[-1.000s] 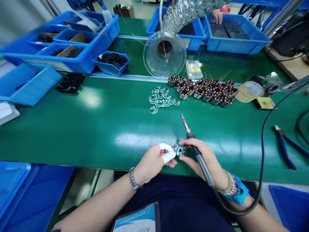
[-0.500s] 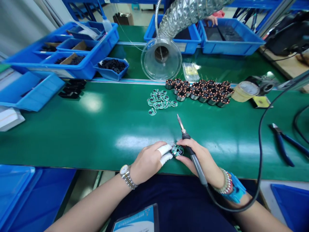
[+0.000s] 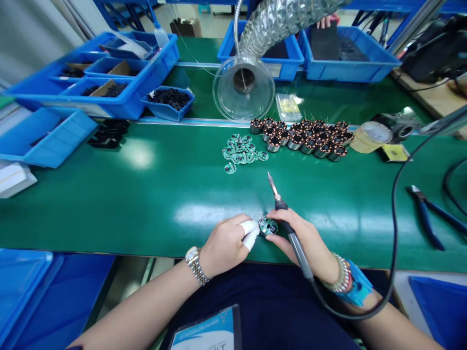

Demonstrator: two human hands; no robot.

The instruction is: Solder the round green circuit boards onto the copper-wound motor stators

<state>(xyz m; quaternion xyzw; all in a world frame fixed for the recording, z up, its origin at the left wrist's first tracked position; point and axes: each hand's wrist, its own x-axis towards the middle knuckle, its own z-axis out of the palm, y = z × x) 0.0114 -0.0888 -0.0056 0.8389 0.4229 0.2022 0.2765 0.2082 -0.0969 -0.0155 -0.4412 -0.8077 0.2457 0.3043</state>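
Board (image 3: 269, 226) and iron (image 3: 299, 252) sit gripped in my right hand (image 3: 313, 239), my left hand (image 3: 225, 245) pinched closed at the board's edge.

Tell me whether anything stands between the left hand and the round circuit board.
Nothing visible does: the left hand is right beside the circuit board, and the soldering iron is on its other side.
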